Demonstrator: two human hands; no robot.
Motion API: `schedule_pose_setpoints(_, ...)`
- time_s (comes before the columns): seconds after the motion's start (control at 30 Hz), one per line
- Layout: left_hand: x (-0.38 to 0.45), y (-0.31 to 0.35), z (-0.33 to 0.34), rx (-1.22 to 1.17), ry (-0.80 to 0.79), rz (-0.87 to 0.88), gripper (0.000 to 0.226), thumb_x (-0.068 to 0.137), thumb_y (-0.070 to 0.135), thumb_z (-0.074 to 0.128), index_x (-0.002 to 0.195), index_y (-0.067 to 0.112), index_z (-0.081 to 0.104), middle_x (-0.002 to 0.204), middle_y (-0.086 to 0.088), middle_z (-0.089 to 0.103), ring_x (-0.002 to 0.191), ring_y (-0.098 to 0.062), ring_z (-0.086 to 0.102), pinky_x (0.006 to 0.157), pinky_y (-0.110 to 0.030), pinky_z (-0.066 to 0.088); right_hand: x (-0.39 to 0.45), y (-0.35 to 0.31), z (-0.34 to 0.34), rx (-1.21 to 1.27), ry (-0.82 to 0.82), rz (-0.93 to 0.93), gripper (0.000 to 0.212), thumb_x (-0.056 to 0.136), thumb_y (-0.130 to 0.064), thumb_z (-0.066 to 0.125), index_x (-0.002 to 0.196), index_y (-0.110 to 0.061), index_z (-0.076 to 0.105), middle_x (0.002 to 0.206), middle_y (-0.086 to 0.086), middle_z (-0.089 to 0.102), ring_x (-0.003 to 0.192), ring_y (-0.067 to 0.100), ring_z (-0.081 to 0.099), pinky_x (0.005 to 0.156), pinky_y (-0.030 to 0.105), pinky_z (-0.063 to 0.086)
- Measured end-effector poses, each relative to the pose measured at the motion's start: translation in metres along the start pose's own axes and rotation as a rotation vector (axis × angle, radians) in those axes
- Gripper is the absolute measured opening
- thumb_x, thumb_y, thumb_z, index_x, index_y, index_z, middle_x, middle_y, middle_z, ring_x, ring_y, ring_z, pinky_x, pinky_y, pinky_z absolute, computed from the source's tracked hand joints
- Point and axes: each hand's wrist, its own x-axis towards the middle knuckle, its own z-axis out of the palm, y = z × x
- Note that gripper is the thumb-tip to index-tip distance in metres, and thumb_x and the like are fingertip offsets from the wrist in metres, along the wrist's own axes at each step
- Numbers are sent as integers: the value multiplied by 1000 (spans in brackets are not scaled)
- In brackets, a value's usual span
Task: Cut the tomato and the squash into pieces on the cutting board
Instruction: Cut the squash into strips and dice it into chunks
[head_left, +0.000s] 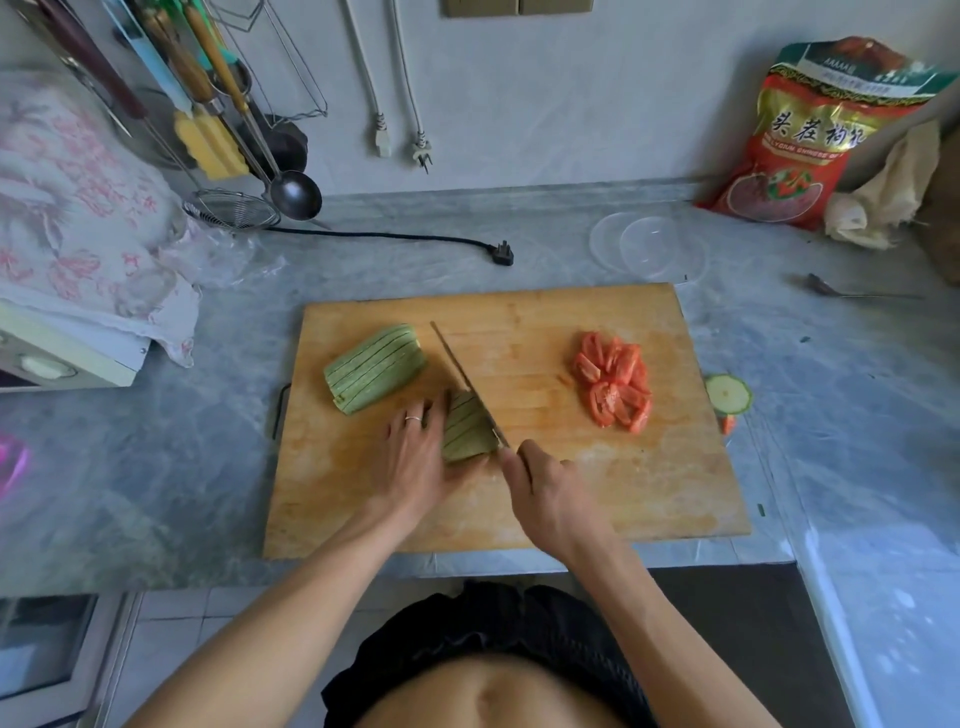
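A wooden cutting board (597, 483) lies on the grey counter. On its right part sits a pile of red tomato pieces (615, 382). One pale green striped squash half (375, 368) lies at the board's left. A second squash piece (466, 428) lies near the middle, and my left hand (415, 457) holds it down from the left with curled fingers. My right hand (545, 493) grips the handle of a knife (465, 382), whose blade runs along the right edge of that held piece.
A round squash slice (728, 393) and a tomato scrap (729, 424) lie just off the board's right edge. Clear plastic lids (649, 249), a black power plug (503, 253), a red bag (826, 135) and a spoon (852, 291) sit behind. A cloth-covered appliance (78, 234) stands at the left.
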Motion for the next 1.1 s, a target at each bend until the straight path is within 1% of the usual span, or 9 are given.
schedule_pose_setpoints(0.17, 8, 2, -12, -11, -132, -7, 103, 69, 85, 57, 146, 19, 34, 138, -12, 46, 119, -32, 50, 90, -42, 44, 6, 6, -13, 89, 63, 63, 43, 103, -38, 42, 71, -10, 43, 52, 10, 45, 45, 25, 35, 46, 41, 29)
schedule_pose_setpoints(0.3, 20, -5, -20, -147, -205, -83, 107, 66, 92, 50, 147, 24, 36, 147, -10, 43, 131, -28, 45, 103, -44, 43, 14, 5, -21, 154, 71, 121, 46, 104, -41, 39, 78, -6, 50, 62, 20, 57, 48, 27, 44, 44, 48, 44)
schedule_pose_setpoints(0.37, 34, -14, -30, -248, -90, -97, 90, 76, 82, 52, 144, 23, 45, 144, -7, 46, 128, -24, 48, 103, -42, 44, 19, 5, -25, 153, 59, 134, 47, 103, -44, 38, 81, -6, 53, 67, 20, 61, 51, 31, 50, 46, 51, 48)
schedule_pose_setpoints(0.43, 56, -26, -44, -214, 26, -105, 71, 85, 56, 66, 142, 20, 46, 141, -7, 47, 127, -25, 47, 102, -39, 43, 26, 2, -27, 135, 43, 120, 48, 103, -46, 37, 82, -6, 54, 68, 19, 62, 53, 34, 55, 48, 53, 49)
schedule_pose_setpoints(0.57, 100, -54, -50, -7, -248, -203, 110, 73, 55, 79, 156, 25, 15, 158, -17, 23, 144, -36, 26, 115, -50, 28, 42, -7, -29, 99, 4, 81, 49, 103, -47, 37, 82, -7, 55, 67, 17, 64, 57, 38, 59, 48, 52, 50)
schedule_pose_setpoints(0.7, 116, -65, -50, -106, -389, -184, 103, 72, 43, 83, 155, 27, 23, 153, -19, 28, 137, -33, 36, 100, -38, 40, 57, -17, -29, 81, -38, 69, 49, 102, -48, 36, 82, -8, 55, 70, 15, 65, 60, 37, 61, 51, 48, 52)
schedule_pose_setpoints(0.83, 119, -76, -48, -136, -285, -330, 102, 67, 49, 84, 150, 27, 29, 149, -19, 36, 136, -34, 38, 103, -43, 44, 68, -22, -27, 78, -30, 57, 50, 103, -47, 36, 82, -6, 55, 70, 16, 65, 60, 37, 60, 51, 48, 52)
schedule_pose_setpoints(0.97, 106, -91, -50, -76, -196, -562, 93, 69, 61, 77, 142, 22, 34, 132, -14, 54, 119, -32, 53, 84, -39, 51, 75, -24, -24, 89, -43, 65, 47, 103, -46, 37, 83, -7, 56, 68, 16, 64, 56, 37, 60, 48, 50, 51)
schedule_pose_setpoints(1.1, 90, -96, -51, -80, -170, -620, 84, 71, 61, 75, 135, 19, 39, 124, -14, 58, 114, -34, 57, 82, -39, 48, 80, -29, -22, 91, -77, 63, 46, 103, -44, 38, 85, -6, 56, 70, 18, 64, 50, 35, 60, 41, 46, 52)
